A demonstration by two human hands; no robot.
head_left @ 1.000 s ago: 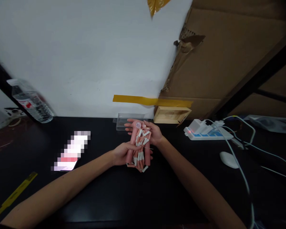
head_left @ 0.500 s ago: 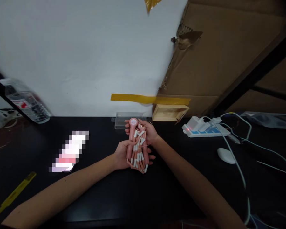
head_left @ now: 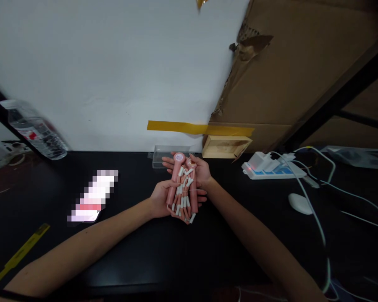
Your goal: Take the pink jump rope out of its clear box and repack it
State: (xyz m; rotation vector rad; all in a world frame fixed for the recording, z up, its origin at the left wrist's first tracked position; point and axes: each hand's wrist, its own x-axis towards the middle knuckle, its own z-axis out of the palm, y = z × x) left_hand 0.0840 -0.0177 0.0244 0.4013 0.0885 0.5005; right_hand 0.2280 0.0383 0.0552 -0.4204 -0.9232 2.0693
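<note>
A beaded jump rope (head_left: 184, 197), folded into a bundle, rests across both my hands above the black table. Its beads are pink and white, and its two pink handles lie lengthwise on either side of the bundle, round ends away from me. My left hand (head_left: 160, 199) cradles it from the left, thumb over the near handle and fingertips showing beyond the right side. My right hand (head_left: 203, 171) supports the far end from the right, its fingers passing underneath and showing at the left. The palms are hidden under the rope.
Behind the rope stand a clear plastic box (head_left: 159, 157) and a shallow cream box (head_left: 227, 147). A lit phone (head_left: 94, 197) lies left, near a leaning water bottle (head_left: 39, 132). At right are a power strip (head_left: 277, 172), cables and a white mouse (head_left: 299, 203).
The view has shifted slightly. The right hand's fingers show a little further out past the left handle. Both hands still hold the jump rope.
</note>
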